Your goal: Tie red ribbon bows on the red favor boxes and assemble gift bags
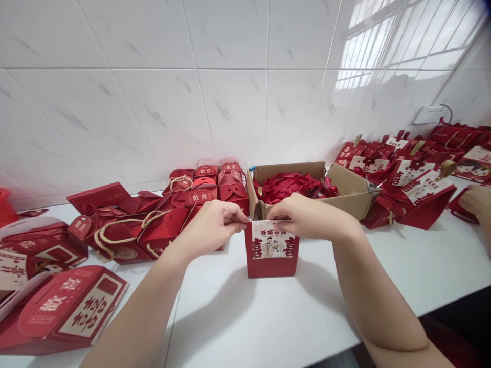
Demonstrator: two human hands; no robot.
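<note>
A small red gift box (pixel 271 251) with a white picture panel stands upright on the white table (pixel 245 317), straight in front of me. My left hand (pixel 215 224) pinches its top edge at the left corner. At the right part of the same top edge, my right hand (pixel 297 214) has its fingers closed on the box. Both hands are closed on the box's top; what lies inside it is hidden.
Behind the box stands an open cardboard carton (pixel 345 191) filled with red ribbons (pixel 291 185). Red gift boxes (pixel 164 220) with rope handles crowd the left side, larger flat ones (pixel 72 306) nearest. More red boxes (pixel 414 174) lie at the right, where another person's hand (pixel 477 202) shows.
</note>
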